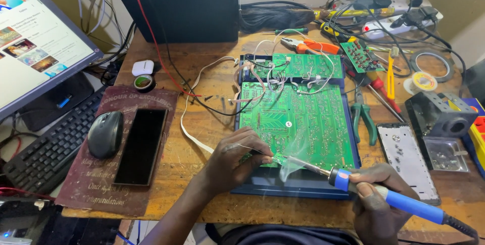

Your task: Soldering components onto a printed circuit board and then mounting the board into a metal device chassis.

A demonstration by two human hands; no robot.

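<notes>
Soldering under way: right hand (376, 202) grips the soldering iron (399, 202), left hand (237, 159) pinches solder wire (241, 147) at the circuit board's (298, 118) six o'clock edge; smoke rising, joint unfinished.

Lit monitor (35, 37) far left — partly cropped.

I see a blue-handled soldering iron (399, 200) slanting up-left from my right fingers (371, 187), its metal tip meeting thin solder wire (252, 149) pinched at my left fingertips (265, 158). Just beyond those fingertips lies a large green circuit board (298, 123), flat, with pale smoke rising.
</notes>
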